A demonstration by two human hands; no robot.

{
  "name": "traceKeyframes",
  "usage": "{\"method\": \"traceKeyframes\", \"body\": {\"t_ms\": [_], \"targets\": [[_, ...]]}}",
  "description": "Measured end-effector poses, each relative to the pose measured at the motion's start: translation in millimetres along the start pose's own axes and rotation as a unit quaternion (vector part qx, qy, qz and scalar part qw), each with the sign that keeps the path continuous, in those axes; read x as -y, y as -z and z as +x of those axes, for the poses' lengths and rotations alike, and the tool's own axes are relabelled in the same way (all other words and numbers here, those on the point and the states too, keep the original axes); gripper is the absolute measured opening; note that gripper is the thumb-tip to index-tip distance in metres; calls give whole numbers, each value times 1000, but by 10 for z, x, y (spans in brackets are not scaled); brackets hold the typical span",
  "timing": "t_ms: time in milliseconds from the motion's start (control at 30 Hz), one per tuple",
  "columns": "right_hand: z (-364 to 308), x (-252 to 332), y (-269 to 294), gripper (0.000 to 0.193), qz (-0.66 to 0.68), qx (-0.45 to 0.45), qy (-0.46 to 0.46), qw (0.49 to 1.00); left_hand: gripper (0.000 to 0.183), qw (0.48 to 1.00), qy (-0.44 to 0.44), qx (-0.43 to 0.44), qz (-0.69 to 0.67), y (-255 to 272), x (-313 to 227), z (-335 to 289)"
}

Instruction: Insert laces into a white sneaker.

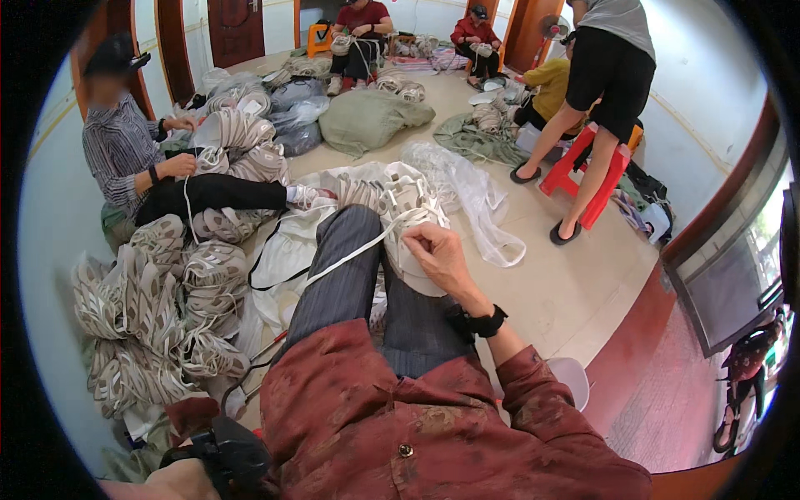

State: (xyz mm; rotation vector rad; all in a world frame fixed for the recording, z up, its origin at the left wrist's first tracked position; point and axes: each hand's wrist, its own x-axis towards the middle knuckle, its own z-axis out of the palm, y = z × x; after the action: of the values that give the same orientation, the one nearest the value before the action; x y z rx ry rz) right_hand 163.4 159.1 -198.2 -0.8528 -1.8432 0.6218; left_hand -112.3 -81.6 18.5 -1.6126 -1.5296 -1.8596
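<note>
1. At the knees of the dark trousers [343, 258], we see a beige shoe upper [405, 254]; over it, our right hand [437, 254] has its fingertips together, lace between them uncertain.
2. Left of the trousers, our left hand [171, 485] is cropped; its grip we cannot tell.
3. Across the trousers, white lace [350, 257] might snag if dragged unevenly.
4. Long axis: roughly along the trousers' legs; toe direction unclear.

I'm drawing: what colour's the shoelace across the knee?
The shoelace is cream, clearest in the head view.
</note>
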Motion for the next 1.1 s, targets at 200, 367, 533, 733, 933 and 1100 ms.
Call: {"method": "traceKeyframes", "body": {"t_ms": [200, 367, 533, 733, 933, 1100], "targets": [[4, -25, 13, 7, -2, 14, -18, 1000, 49, 999, 9, 32, 27, 47, 75, -75], [39, 11, -14, 7, 24, 6, -5, 1000, 47, 998, 18, 48, 24, -82, 44, -178], [7, -23, 7, 6, 22, -12, -5, 1000, 45, 997, 4, 72, 17, -195, -17, -159], [10, 6, 4, 7, 26, -5, 6, 1000, 44, 997, -4, 83, 2, -332, 14, -180], [16, 4, 15, 7, 31, -22, 17, 999, 42, 998, 14, 68, 6, -355, 85, -306], [-38, 98, 51, 8, 10, -7, -9, 1000, 40, 999, -5, 48, 25, -291, 40, -176]]}}
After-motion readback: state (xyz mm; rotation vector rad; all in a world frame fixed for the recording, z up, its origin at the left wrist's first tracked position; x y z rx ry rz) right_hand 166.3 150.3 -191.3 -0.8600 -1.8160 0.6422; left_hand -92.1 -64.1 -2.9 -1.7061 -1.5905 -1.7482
